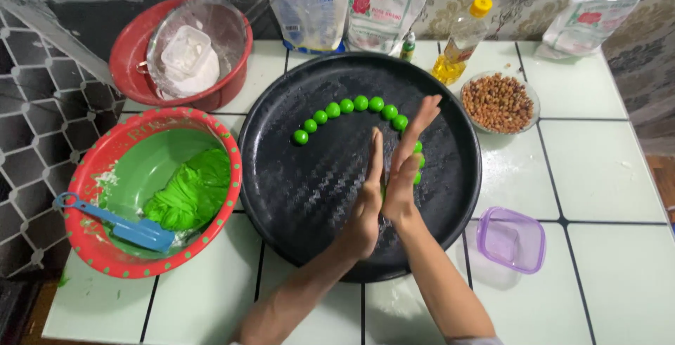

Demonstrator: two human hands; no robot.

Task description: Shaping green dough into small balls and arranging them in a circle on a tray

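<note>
Green dough (383, 192) pressed between left hand (365, 204) and right hand (408, 169) above tray (295, 197).

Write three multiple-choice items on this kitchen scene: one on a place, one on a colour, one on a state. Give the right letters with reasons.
1. Where does the blue spatula lie?
A. In the red-rimmed bowl with the green dough
B. On the black round tray
C. In the purple container

2. What colour are the dough balls on the tray?
A. White
B. Green
C. Brown

3. How are the left hand and right hand placed?
A. Apart, one on each bowl
B. Holding the oil bottle
C. Palms pressed together over the tray

Answers: 1 A, the spatula rests against the bowl's inside beside the dough. 2 B, the arc of small balls is bright green. 3 C, both palms meet upright above the tray, with a bit of green showing between them.
</note>
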